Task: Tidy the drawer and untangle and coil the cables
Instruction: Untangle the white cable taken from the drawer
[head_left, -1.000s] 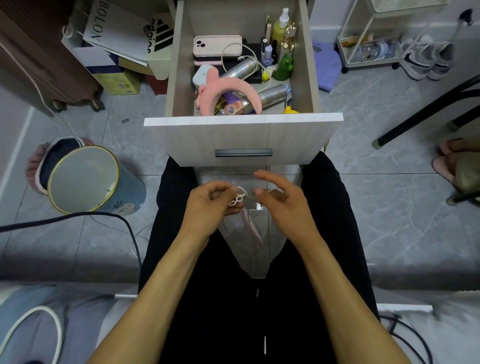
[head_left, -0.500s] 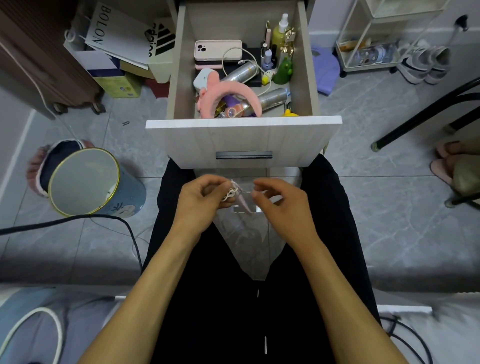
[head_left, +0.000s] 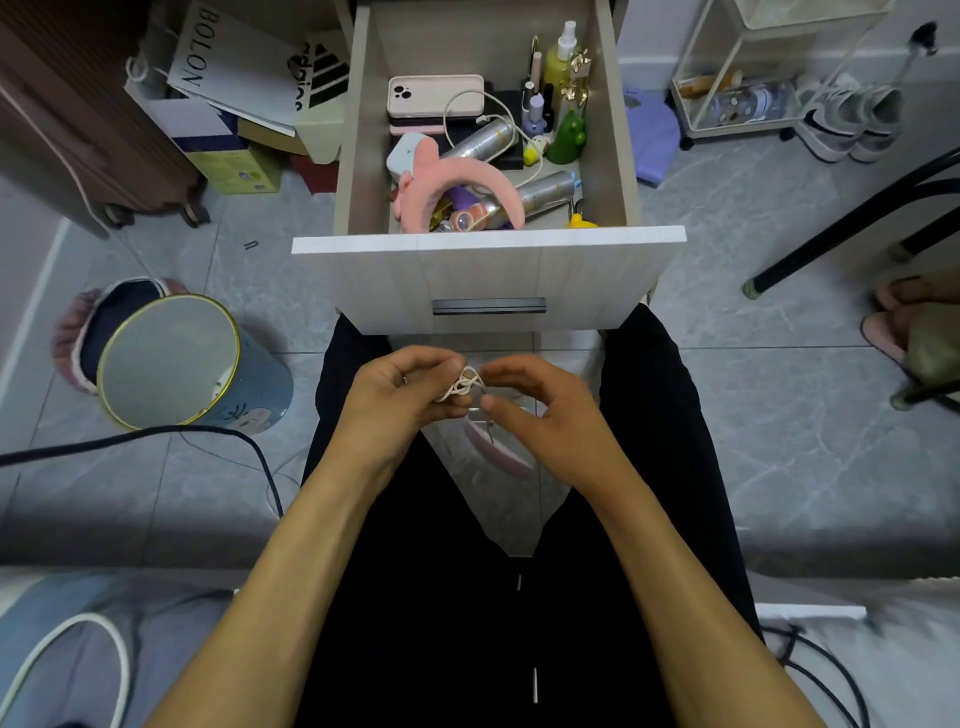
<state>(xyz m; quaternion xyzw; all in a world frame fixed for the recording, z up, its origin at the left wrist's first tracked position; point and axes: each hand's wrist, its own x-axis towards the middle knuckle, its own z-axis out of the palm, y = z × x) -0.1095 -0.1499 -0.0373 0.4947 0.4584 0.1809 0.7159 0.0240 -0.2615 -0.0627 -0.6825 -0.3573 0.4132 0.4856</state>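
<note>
A small bundle of thin white cable (head_left: 464, 387) sits between my hands, just below the front of the open drawer (head_left: 488, 280). My left hand (head_left: 402, 397) grips the bundle with curled fingers. My right hand (head_left: 540, 410) pinches the cable at its right side. Inside the drawer lie a pink headband (head_left: 457, 179), a pink phone (head_left: 435, 96), a second white cable (head_left: 498, 111), two silver cans (head_left: 540, 195) and several small bottles.
A blue bin with a gold rim (head_left: 171, 364) stands on the floor at left, with a black cable (head_left: 156, 434) running past it. Boxes and bags are stacked at upper left. A black chair leg (head_left: 841, 228) and shoes (head_left: 847, 124) are at right.
My hands have come closer together and risen slightly toward the drawer front. The right hand went from loosely spread fingers to pinching the cable bundle.
</note>
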